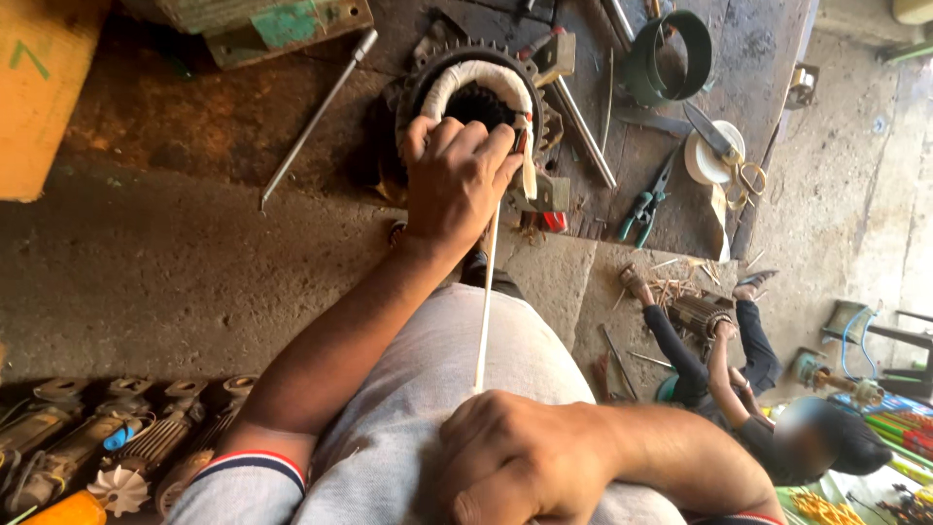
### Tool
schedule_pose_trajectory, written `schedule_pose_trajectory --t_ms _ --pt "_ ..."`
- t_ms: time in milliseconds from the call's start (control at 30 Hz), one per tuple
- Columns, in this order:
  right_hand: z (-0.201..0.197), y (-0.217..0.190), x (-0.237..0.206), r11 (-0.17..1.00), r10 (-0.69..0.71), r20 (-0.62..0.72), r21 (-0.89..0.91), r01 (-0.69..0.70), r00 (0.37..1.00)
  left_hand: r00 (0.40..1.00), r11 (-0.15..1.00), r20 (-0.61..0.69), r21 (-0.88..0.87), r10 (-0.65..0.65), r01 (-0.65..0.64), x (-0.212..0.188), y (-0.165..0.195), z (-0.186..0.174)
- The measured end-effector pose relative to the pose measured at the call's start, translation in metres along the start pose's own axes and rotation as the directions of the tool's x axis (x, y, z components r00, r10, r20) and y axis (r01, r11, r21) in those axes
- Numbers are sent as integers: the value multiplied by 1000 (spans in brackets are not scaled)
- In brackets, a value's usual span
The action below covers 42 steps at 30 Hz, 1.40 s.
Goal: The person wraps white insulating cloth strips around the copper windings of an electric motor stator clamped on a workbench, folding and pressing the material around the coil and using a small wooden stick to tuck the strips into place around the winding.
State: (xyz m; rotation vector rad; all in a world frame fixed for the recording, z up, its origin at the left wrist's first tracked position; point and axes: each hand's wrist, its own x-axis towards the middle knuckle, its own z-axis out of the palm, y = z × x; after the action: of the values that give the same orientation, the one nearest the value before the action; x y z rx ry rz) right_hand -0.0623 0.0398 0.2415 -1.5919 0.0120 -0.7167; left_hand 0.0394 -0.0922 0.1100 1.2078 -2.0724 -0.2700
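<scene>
Tape [486, 301], thin and soft, runs taut from the stator [476, 97] on my worktop [194, 262] to my fisted right hand [510, 467]; my left hand [457, 180] pinches it at the wrapped winding.

1. Motor stator [473, 97]: dark toothed ring lying flat on the grimy workbench, its winding partly wrapped in white tape across the top arc.
2. White tape strip [486, 292]: pulled taut, running straight from the stator toward the person's body.
</scene>
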Motion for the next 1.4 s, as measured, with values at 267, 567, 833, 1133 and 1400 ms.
schedule_pose_trajectory --t_ms 267,567,833,1133,1400 --pt "18 5 -3 995 3 36 98 -6 999 999 999 -32 44 21 -19 -6 5 -1" --pt "-22 -13 -33 947 84 166 292 -131 982 884 551 330 -693 -332 466 -45 32 -31" --pt "-150 -25 -100 969 188 247 110 -221 951 564 -705 736 -620 -373 343 -64 32 -1" --pt "-265 84 -142 -103 406 -796 -529 -842 450 330 -565 696 -714 -638 414 -66 35 48" --pt "-264 109 -136 73 180 -796 -575 -815 578 320 -488 734 -652 -599 581 -64 20 43"
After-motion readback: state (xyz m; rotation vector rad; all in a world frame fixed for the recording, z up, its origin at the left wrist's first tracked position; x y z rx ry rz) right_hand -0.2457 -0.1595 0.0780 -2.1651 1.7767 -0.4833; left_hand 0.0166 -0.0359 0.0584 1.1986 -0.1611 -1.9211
